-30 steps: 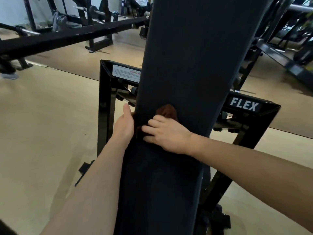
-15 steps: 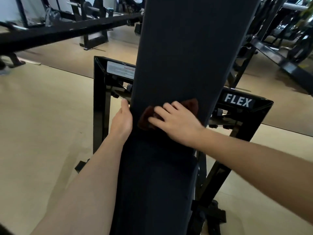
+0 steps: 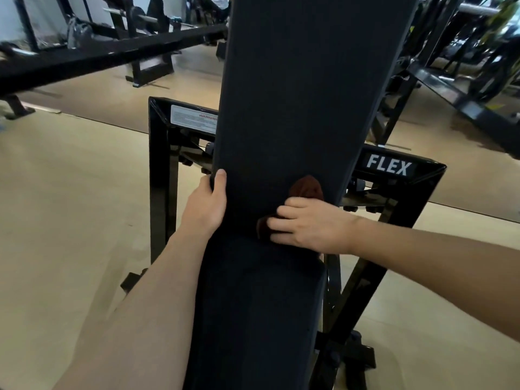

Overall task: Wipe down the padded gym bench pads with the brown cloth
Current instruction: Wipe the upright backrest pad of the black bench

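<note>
Nearest the camera: seat pad (image 3: pixel 259 319), dark upholstery, running straight away from the person, both forearms coming in along either side of it. Its far end meets the lower end of the back pad (image 3: pixel 295 94) at a seam roughly level with the hands.

Left hand (image 3: pixel 205 205) grips the left edge of the back pad just above that seam, thumb on the face, fingers wrapped round behind (fingers themselves hidden by the pad). It looks like a bracing hold, not wiping.

Right hand (image 3: pixel 309 223) lies on the right half of the pad at the seam, fingers curled round the brown cloth (image 3: pixel 306 187) and pressing it onto the upholstery. The cloth is bunched; one lobe sticks out above the knuckles, another bit peeks out left of the fingertips. The hands are apart, bare pad between them.

Key relation: the back pad's long axis runs up and away from both hands, tilted up out of the top of the view, so nearly all unwiped-looking surface lies beyond the cloth, none to its right (cloth is near the right edge). Right hand is the one on the cloth, so judged next stroke is upward or leftward along that axis.

Further out: black frame (image 3: pixel 157 178) with a white warning label (image 3: pixel 194 119) left and FLEX lettering (image 3: pixel 388 164) right, tan floor (image 3: pixel 70 220), other racks (image 3: pixel 112 49) blurred at back
</note>
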A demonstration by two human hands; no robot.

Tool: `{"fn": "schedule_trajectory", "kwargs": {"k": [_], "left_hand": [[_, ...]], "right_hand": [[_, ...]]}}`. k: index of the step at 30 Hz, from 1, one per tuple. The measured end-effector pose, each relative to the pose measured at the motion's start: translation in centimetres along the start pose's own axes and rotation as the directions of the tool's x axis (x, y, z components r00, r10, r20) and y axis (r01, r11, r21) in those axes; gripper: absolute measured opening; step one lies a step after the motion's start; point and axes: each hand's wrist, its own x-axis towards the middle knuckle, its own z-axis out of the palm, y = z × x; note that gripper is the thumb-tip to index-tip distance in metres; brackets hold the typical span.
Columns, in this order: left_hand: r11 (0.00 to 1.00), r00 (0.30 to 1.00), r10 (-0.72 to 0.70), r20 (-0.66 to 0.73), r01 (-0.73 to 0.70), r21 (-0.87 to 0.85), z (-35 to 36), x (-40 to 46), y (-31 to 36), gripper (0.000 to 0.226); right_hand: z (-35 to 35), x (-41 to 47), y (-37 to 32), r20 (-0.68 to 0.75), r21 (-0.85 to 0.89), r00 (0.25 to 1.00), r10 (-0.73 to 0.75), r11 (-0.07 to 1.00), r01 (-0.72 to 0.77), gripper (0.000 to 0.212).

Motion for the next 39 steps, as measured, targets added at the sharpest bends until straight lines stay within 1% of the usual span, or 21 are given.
{"fn": "schedule_trajectory", "kwargs": {"k": [3,4,6,7,8,9,10,11,13,15,17,19,21,22,23,26,27,29,33,37,39], "left_hand": [[1.000,1.000,0.007,0.009,-0.008,0.030,0.0,0.1,-0.2,0.067],[0.999,1.000,-0.002,0.014,0.001,0.040,0.1,0.2,-0.3,0.067],[0.998,1.000,0.001,0.015,-0.002,0.060,0.3,0.4,-0.3,0.068],[0.997,1.000,0.002,0.016,-0.003,0.074,0.3,0.5,-0.3,0.068],[0.996,1.000,-0.001,0.015,0.000,0.088,0.3,0.4,-0.2,0.068],[0.995,1.000,0.000,0.013,-0.001,0.100,0.3,0.3,-0.1,0.068],[0.994,1.000,0.006,0.011,-0.007,0.111,0.3,0.2,-0.1,0.068],[0.993,1.000,0.015,0.009,-0.016,0.121,0.2,0.0,0.0,0.069],[0.989,1.000,0.024,0.013,-0.025,0.146,0.1,-0.2,0.1,0.069],[0.987,1.000,0.025,0.014,-0.027,0.156,0.2,-0.4,0.2,0.070],[0.987,0.999,0.034,0.007,-0.035,0.154,0.1,-0.6,0.2,0.068],[0.990,1.000,0.027,0.009,-0.028,0.139,0.1,-0.6,0.2,0.067],[0.991,1.000,0.016,0.011,-0.018,0.135,0.0,-0.7,0.2,0.069],[0.991,1.000,0.015,0.011,-0.017,0.133,-0.1,-0.7,0.1,0.069],[0.992,1.000,0.019,0.012,-0.020,0.128,-0.2,-0.7,0.1,0.069],[0.993,1.000,0.019,0.013,-0.020,0.117,-0.2,-0.7,0.2,0.068],[0.993,1.000,0.019,0.010,-0.020,0.120,-0.1,-0.7,0.2,0.069],[0.992,1.000,0.016,0.003,-0.016,0.125,-0.1,-0.7,0.2,0.070],[0.992,1.000,0.015,-0.023,-0.012,0.125,0.2,-0.4,0.2,0.071],[0.997,0.996,-0.067,-0.052,0.066,-0.031,-0.2,0.4,-0.3,0.071],[0.997,0.997,-0.068,-0.045,0.066,-0.028,-0.3,0.5,-0.2,0.072]], "right_hand": [[-2.6,-1.9,3.8,0.098,-0.042,0.987,-0.128,0.990,0.132,0.032],[-3.5,-2.2,5.6,0.080,-0.071,0.992,-0.095,0.992,0.101,0.034],[-5.1,-2.7,8.8,-0.067,-0.125,0.984,0.163,0.977,-0.170,0.037],[-5.4,-2.6,9.4,-0.168,-0.137,0.922,0.349,0.918,-0.373,0.037],[-5.3,-2.2,8.8,-0.258,-0.111,0.821,0.509,0.829,-0.548,0.036],[-4.4,-1.6,7.3,-0.306,-0.052,0.722,0.620,0.747,-0.663,0.036],[-3.2,-0.9,5.2,-0.310,0.004,0.668,0.676,0.704,-0.710,0.038],[-2.1,-0.4,2.9,-0.285,0.027,0.684,0.672,0.718,-0.695,0.041],[-0.9,-0.5,-0.7,-0.142,0.028,0.825,0.547,0.835,-0.549,0.048],[-1.2,-1.5,-0.9,-0.024,0.043,0.934,0.358,0.933,-0.356,0.049],[-2.3,-2.2,1.2,0.015,-0.011,0.977,0.213,0.977,-0.213,0.047],[-2.9,-2.6,3.3,-0.028,-0.072,0.968,0.251,0.965,-0.253,0.049],[-2.7,-2.1,3.3,-0.142,-0.046,0.868,0.477,0.872,-0.487,0.049],[-2.3,-1.6,2.2,-0.178,-0.010,0.809,0.560,0.821,-0.571,0.049],[-1.6,-1.1,0.7,-0.168,0.019,0.794,0.585,0.807,-0.590,0.049],[-0.7,-1.1,-2.3,0.022,0.044,0.924,0.383,0.923,-0.383,0.052],[-0.9,-1.4,-2.1,0.065,0.072,0.943,0.327,0.941,-0.331,0.051],[-1.4,-1.2,-1.0,0.099,0.084,0.965,0.243,0.964,-0.251,0.046],[-1.8,3.9,0.9,0.070,0.005,0.997,-0.019,1.000,0.018,0.035],[-1.4,11.0,1.3,0.034,-0.007,0.999,-0.020,1.000,0.020,0.036],[-1.4,11.0,1.0,0.050,0.049,0.999,-0.009,0.999,0.006,0.039]]}}
